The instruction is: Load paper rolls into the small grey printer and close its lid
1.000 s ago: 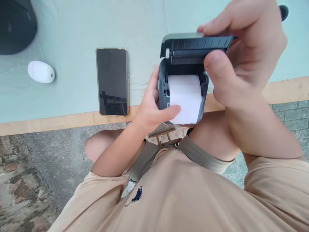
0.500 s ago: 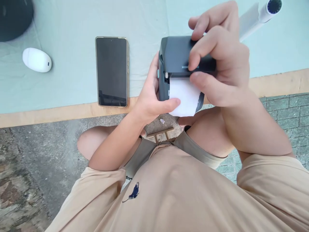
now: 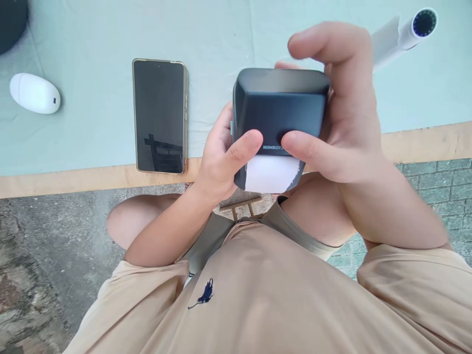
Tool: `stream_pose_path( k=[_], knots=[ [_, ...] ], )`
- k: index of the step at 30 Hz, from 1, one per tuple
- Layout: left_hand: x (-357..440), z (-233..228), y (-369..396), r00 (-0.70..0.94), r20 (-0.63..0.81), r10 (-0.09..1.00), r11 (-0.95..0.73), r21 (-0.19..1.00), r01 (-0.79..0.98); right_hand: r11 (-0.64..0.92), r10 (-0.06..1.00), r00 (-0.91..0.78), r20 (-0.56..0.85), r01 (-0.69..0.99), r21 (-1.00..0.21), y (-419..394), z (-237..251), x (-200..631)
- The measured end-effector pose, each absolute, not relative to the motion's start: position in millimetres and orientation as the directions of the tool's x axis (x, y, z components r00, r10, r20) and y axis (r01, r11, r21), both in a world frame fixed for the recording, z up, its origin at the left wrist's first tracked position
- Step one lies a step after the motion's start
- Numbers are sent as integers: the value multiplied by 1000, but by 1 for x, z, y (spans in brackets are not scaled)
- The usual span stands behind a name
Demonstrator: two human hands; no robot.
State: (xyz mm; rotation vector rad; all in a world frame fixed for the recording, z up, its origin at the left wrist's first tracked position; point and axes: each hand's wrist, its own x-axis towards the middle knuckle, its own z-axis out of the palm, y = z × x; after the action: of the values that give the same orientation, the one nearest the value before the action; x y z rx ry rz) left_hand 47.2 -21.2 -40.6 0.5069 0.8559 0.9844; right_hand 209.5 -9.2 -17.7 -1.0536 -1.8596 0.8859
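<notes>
Lid: 1 second ago it stands open over the paper roll; now it sits shut on the label printer (image 3: 280, 110), so loading looks finished.
Paper: a white strip (image 3: 271, 173) pokes from the slot below both thumbs.
Printer place: lifted between both hands, above the near edge of the surface (image 3: 92, 177).
Left hand (image 3: 221, 157): wrapped around the printer's left side, thumb pressed on the front.
Right hand (image 3: 342, 118): cupping the right side and back, thumb on the front, index finger raised free.
Phone (image 3: 160, 115): flat, left of the left hand.
White roll (image 3: 401, 32): beyond the right hand.
</notes>
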Motion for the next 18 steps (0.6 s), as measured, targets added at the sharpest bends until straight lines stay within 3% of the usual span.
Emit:
stream_pose_path(
  k=[6,14,18],
  knots=[
    [40,-45,-19,393,-183,901,372,793,-483,177,915,-397,69,243,-954,-9,-14,212],
    [34,-56,-16,425,-132,896,348,802,-486,231,914,-389,117,259,-938,-10,-18,211],
    [33,-54,-14,474,-139,870,410,739,-534,282,909,-384,165,272,-920,-10,-21,212]
  ],
)
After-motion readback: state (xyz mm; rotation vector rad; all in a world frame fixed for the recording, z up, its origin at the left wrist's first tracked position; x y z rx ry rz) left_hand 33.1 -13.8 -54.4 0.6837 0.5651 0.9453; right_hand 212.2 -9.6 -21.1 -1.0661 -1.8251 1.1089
